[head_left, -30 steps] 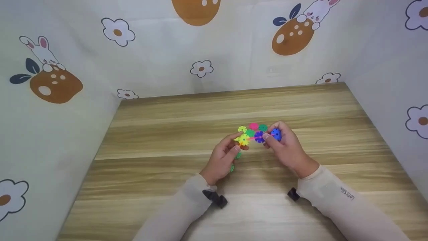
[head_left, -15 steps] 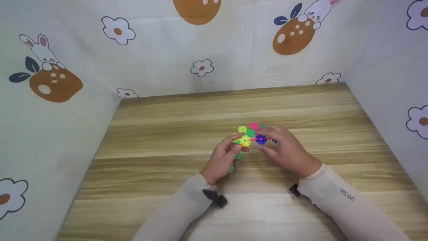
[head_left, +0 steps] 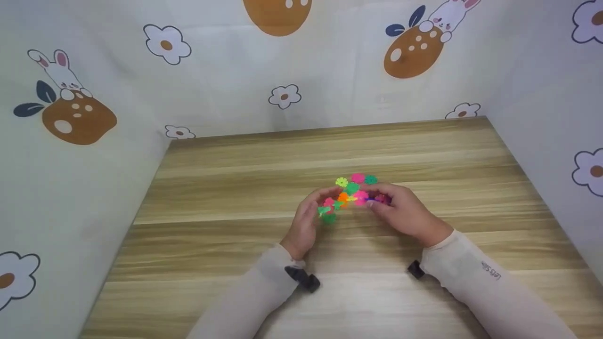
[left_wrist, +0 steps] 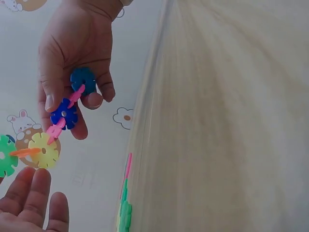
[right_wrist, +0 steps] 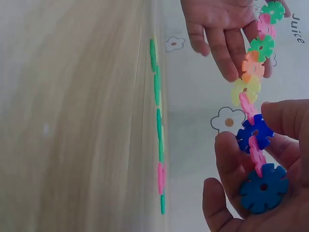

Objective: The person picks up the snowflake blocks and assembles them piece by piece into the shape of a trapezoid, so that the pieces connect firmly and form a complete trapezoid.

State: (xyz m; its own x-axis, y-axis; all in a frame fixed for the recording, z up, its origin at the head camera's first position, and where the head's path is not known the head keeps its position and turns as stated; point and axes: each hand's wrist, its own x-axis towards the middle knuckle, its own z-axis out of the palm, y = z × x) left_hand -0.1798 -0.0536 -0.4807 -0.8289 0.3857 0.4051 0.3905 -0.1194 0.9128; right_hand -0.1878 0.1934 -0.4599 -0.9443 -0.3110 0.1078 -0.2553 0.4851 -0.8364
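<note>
A chain of slotted plastic snowflake discs point(right_wrist: 254, 65), in green, pink, orange, yellow and blue, hangs between my hands above the table. My right hand point(head_left: 414, 212) pinches it near its blue end, with thumb and fingers at the dark blue disc point(right_wrist: 256, 133). Below that, a pink disc point(right_wrist: 257, 155) links to the end blue disc point(right_wrist: 264, 188), which lies against the palm side. My left hand point(head_left: 304, 226) has its fingers extended beside the green end, as the right wrist view shows. The yellow disc point(left_wrist: 43, 150) is right at its fingertips in the left wrist view.
Several loose discs lie flat on the wooden table point(head_left: 235, 188) just beyond the hands, among them a yellow one point(head_left: 341, 181), a pink one point(head_left: 358, 178) and a teal one point(head_left: 370, 180). Printed cloth walls point(head_left: 226, 70) enclose the table at the back and both sides.
My left hand has let go of the yellow and orange part of the chain and straightened its fingers. My right hand loosened, then took a new pinch at the blue end. The chain has turned.
</note>
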